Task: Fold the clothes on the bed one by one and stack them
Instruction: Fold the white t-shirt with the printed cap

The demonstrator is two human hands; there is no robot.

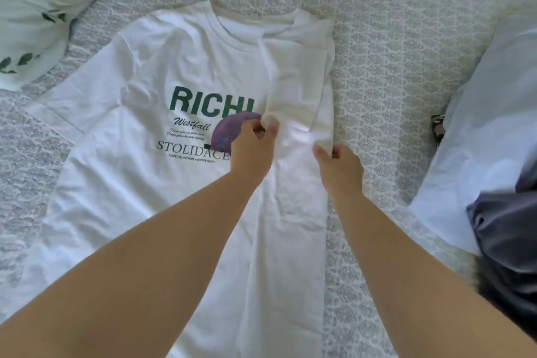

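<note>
A grey patterned bed (392,73) fills the view. At the upper left lies a pale green pillow (37,17) with a leaf print, its edge close to the shirt's left sleeve but not on it. Along the right edge sits a pale blue cloth (476,131), with a dark grey cloth (511,244) lying over its near end; both are well apart from the shirt. A small dark thing shows between the blue cloth and the bed (too small to tell what it is).

The white shirt (139,131) lies flat on the bed, front up, collar far from the person, its print reading RICHI, Westfall and STOLIDACE beside a purple disc. Its right side is folded in over the front, and the right sleeve lies doubled back down that fold, covering the end of the print. The two forearms cross the lower half of the shirt and hide part of it.

The left hand (251,148) pinches the sleeve's cuff at its inner corner, fingers (271,126) and thumb closed on the cloth, just over the purple disc. The right hand (341,167) grips the outer corner of the same cuff at the shirt's folded edge, thumb on top and fingers curled under.
</note>
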